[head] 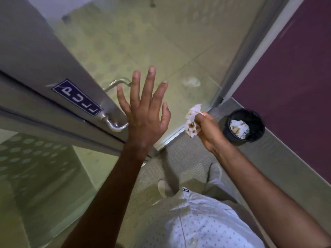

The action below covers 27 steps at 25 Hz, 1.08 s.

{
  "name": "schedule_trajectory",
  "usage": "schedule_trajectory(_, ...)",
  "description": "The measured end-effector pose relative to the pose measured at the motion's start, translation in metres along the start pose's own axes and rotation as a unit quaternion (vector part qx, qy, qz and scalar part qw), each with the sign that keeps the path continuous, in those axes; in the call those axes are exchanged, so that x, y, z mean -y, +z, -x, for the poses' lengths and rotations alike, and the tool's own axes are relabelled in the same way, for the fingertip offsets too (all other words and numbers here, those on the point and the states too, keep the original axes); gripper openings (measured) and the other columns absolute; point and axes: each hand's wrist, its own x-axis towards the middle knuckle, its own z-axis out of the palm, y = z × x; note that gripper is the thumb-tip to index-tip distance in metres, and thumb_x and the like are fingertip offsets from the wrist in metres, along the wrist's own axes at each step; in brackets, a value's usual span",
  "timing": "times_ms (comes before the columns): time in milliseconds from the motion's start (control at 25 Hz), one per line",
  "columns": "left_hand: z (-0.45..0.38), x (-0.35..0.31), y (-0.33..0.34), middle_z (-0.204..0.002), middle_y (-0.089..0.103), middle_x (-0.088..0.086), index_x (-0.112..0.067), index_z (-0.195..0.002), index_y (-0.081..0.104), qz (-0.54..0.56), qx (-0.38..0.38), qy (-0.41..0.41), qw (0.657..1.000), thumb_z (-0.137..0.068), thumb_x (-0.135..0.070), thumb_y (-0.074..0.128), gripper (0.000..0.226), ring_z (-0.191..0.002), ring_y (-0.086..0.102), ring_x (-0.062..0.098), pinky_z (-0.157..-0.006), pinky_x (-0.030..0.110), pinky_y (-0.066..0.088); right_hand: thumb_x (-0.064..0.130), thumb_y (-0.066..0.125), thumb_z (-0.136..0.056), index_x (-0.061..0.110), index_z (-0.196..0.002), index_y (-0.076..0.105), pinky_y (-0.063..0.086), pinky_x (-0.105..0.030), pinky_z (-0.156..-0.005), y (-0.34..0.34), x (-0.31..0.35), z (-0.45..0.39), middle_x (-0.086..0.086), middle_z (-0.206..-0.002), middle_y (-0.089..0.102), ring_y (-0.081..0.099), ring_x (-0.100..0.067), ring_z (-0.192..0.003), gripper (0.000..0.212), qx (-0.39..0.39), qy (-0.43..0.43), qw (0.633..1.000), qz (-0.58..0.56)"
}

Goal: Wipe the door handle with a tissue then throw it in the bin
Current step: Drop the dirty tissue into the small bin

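Glass door point(146, 42) with metal rail fills the upper left; everything else is placed relative to its handle. Door handle point(114, 126): curved metal bar, seen just below a blue "PULL" sign point(77, 97), its outer end hidden behind the left hand point(145, 115). Left hand is spread flat, fingers wide apart, nothing held, raised directly right of the handle and partly covering it; contact with the handle cannot be told. Right hand point(207, 131) is found further right of the handle, closed around a crumpled, brown-stained tissue point(192, 122); the tissue is pinched between thumb and curled fingers point(202, 120), most of it sticking out to the left of the fist. Black bin point(246, 125) is set on the floor well right of the handle, beside the purple wall, just past the right hand, with used tissues inside. A white scrap point(191, 82) is seen through the glass, above the right hand.
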Motion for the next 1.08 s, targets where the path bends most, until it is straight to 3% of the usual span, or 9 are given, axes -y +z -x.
schedule_trajectory(200, -0.019, -0.095, 0.076, -0.174, 0.029, 0.010, -0.020, -0.146, 0.058, 0.079, 0.146, 0.024, 0.986, -0.095, -0.028, 0.068, 0.052, -0.162, 0.022, 0.037, -0.127, 0.067, 0.015, -0.006, 0.036, -0.089, 0.010, -0.086, 0.061, 0.047, -0.032, -0.057, -0.101, 0.038, -0.038, -0.006, -0.073, 0.061, 0.061, -0.022, -0.062, 0.030, -0.016, 0.027, 0.999, -0.034)
schedule_trajectory(280, -0.024, -0.131, 0.111, -0.174, 0.031, 0.010, -0.018, -0.144, 0.061, 0.100, 0.186, 0.018, 0.977, -0.093, -0.026, 0.069, 0.052, -0.162, 0.025, 0.037, -0.128, 0.066, 0.019, -0.018, 0.033, -0.087, 0.009, -0.086, 0.060, 0.048, -0.027, -0.050, -0.141, 0.048, -0.058, -0.008, -0.072, 0.059, 0.061, -0.021, -0.058, 0.039, -0.044, 0.020, 0.999, 0.010)
schedule_trajectory(360, -0.029, -0.169, 0.150, -0.171, 0.037, 0.011, -0.015, -0.140, 0.065, 0.109, 0.219, 0.020, 0.969, -0.090, -0.022, 0.070, 0.051, -0.160, 0.032, 0.036, -0.127, 0.064, 0.025, -0.024, 0.037, -0.085, 0.009, -0.083, 0.062, 0.048, -0.031, -0.056, -0.186, 0.055, -0.085, -0.010, -0.076, 0.059, 0.059, -0.024, -0.061, 0.042, -0.081, 0.017, 0.996, 0.037)
schedule_trajectory(440, -0.037, -0.207, 0.194, -0.169, 0.040, 0.013, -0.013, -0.139, 0.067, 0.113, 0.286, 0.021, 0.951, -0.088, -0.021, 0.072, 0.052, -0.158, 0.036, 0.037, -0.125, 0.062, 0.030, -0.021, 0.048, -0.085, 0.013, -0.077, 0.066, 0.048, -0.039, -0.069, -0.237, 0.059, -0.117, -0.009, -0.078, 0.065, 0.058, -0.024, -0.069, 0.039, -0.127, 0.023, 0.989, 0.072)
schedule_trajectory(560, -0.043, -0.247, 0.256, -0.171, 0.035, 0.010, -0.016, -0.147, 0.061, 0.130, 0.397, 0.014, 0.908, -0.094, -0.025, 0.073, 0.055, -0.162, 0.028, 0.036, -0.126, 0.056, 0.024, -0.004, 0.061, -0.087, 0.014, -0.085, 0.073, 0.048, -0.035, -0.069, -0.304, 0.058, -0.163, -0.006, -0.081, 0.069, 0.057, -0.020, -0.076, 0.022, -0.187, 0.011, 0.963, 0.196)
schedule_trajectory(640, -0.040, -0.273, 0.300, -0.174, 0.029, 0.006, -0.019, -0.154, 0.053, 0.126, 0.452, 0.020, 0.883, -0.101, -0.030, 0.065, 0.055, -0.164, 0.019, 0.032, -0.129, 0.052, 0.022, 0.003, 0.068, -0.087, 0.012, -0.095, 0.067, 0.046, -0.034, -0.072, -0.345, 0.057, -0.192, 0.002, -0.079, 0.063, 0.056, -0.017, -0.075, 0.011, -0.222, -0.011, 0.938, 0.265)
schedule_trajectory(720, -0.034, -0.293, 0.336, -0.177, 0.020, 0.003, -0.024, -0.160, 0.042, 0.121, 0.504, 0.016, 0.855, -0.105, -0.034, 0.058, 0.058, -0.166, 0.009, 0.029, -0.132, 0.050, 0.019, 0.010, 0.074, -0.087, 0.016, -0.097, 0.057, 0.045, -0.032, -0.075, -0.379, 0.051, -0.217, 0.010, -0.075, 0.056, 0.056, -0.016, -0.076, 0.020, -0.253, -0.022, 0.918, 0.305)
schedule_trajectory(920, -0.004, -0.329, 0.408, -0.177, 0.018, 0.001, -0.020, -0.165, 0.032, 0.148, 0.557, -0.005, 0.817, -0.106, -0.032, 0.059, 0.066, -0.166, 0.007, 0.026, -0.134, 0.044, 0.016, 0.005, 0.068, -0.088, 0.018, -0.090, 0.062, 0.050, -0.033, -0.085, -0.453, 0.018, -0.280, -0.010, -0.098, 0.071, 0.064, -0.024, -0.089, 0.014, -0.281, 0.002, 0.866, 0.414)
schedule_trajectory(1080, 0.025, -0.343, 0.447, -0.178, 0.015, 0.002, -0.021, -0.166, 0.032, 0.153, 0.604, -0.020, 0.782, -0.109, -0.032, 0.056, 0.063, -0.167, 0.004, 0.024, -0.136, 0.045, 0.014, -0.001, 0.061, -0.092, 0.004, -0.112, 0.071, 0.051, -0.027, -0.085, -0.491, -0.015, -0.319, -0.016, -0.116, 0.073, 0.068, -0.027, -0.102, 0.024, -0.306, 0.018, 0.862, 0.404)
